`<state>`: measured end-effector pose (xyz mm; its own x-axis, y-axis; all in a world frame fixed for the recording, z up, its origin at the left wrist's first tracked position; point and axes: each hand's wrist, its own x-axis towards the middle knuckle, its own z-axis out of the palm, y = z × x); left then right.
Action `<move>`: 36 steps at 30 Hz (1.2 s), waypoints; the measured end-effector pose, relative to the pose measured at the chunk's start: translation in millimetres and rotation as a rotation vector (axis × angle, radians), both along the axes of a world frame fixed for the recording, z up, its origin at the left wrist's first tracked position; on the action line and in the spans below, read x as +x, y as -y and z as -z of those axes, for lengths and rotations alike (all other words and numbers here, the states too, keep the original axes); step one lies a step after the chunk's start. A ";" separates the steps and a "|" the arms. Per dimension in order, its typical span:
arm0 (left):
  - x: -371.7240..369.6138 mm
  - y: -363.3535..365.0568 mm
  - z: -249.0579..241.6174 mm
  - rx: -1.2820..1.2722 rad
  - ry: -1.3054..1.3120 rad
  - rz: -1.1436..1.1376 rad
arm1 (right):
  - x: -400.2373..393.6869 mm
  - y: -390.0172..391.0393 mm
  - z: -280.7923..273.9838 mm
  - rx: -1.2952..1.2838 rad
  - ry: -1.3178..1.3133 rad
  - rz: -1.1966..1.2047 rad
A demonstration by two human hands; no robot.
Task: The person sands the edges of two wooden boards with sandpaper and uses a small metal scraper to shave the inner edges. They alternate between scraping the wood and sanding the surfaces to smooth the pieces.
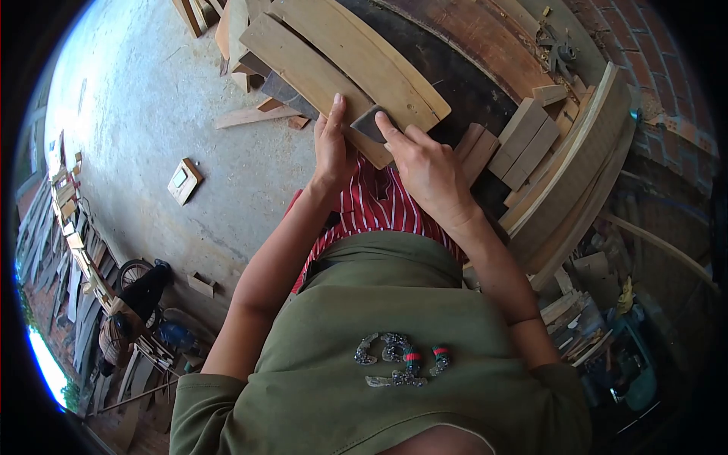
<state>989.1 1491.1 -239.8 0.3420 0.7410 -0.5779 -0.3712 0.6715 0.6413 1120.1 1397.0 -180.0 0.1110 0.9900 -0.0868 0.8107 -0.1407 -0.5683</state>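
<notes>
My left hand [331, 148] grips the near left edge of a long, pale wooden board [299, 68], its thumb lying along the top face. My right hand [431, 168] presses a small dark grey piece, which looks like folded sandpaper [369, 125], flat on the board near its close end. The index finger lies on top of the piece; the other fingers are curled. Alongside, a second, wider wooden board [364, 53] lies just to the right. Part of the left hand's fingers is hidden under the held board.
Stacked wood blocks [523, 144] and long curved planks [576, 167] lie on the right. A wood block with a light rectangle [184, 180] sits on the concrete floor [136, 114]. Far left, a person [125, 326] bends near a wheel and piled wood strips.
</notes>
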 end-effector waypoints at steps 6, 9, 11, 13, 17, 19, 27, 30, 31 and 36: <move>-0.7 -1.1 8.0 0.033 0.033 0.001 | 6.4 -5.2 -1.3 0.033 -0.012 -0.027; -1.7 2.8 7.6 0.024 0.004 -0.006 | 2.7 -11.0 -9.2 -0.070 0.033 -0.032; -3.0 -0.9 9.9 0.028 0.036 0.005 | 0.9 -16.2 -9.4 -0.052 0.114 -0.045; 0.0 -0.6 1.7 0.027 0.028 -0.010 | 3.6 -5.5 -9.9 -0.064 0.112 -0.065; -0.7 0.5 3.9 0.018 0.012 0.000 | 1.2 -7.9 -14.5 -0.028 0.222 -0.104; -1.5 0.3 5.3 0.020 -0.002 0.013 | 0.3 -8.7 -13.3 -0.024 0.212 -0.096; -3.2 -2.1 10.6 0.028 0.041 0.018 | -0.2 -8.3 -13.9 -0.032 0.171 -0.077; -0.6 -1.2 8.8 0.038 0.079 -0.030 | 0.9 -7.7 -11.6 -0.029 0.122 -0.043; -0.1 -3.0 9.1 0.041 0.081 -0.030 | 2.5 -2.4 -9.8 -0.041 0.101 -0.054; -2.5 -2.2 11.2 0.028 0.087 -0.004 | 1.1 -5.4 -13.1 -0.040 0.089 -0.051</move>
<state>986.6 1493.3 -251.0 0.3871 0.7578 -0.5254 -0.4289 0.6523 0.6249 1121.2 1402.5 -166.9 0.0695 0.9905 -0.1183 0.8644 -0.1190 -0.4886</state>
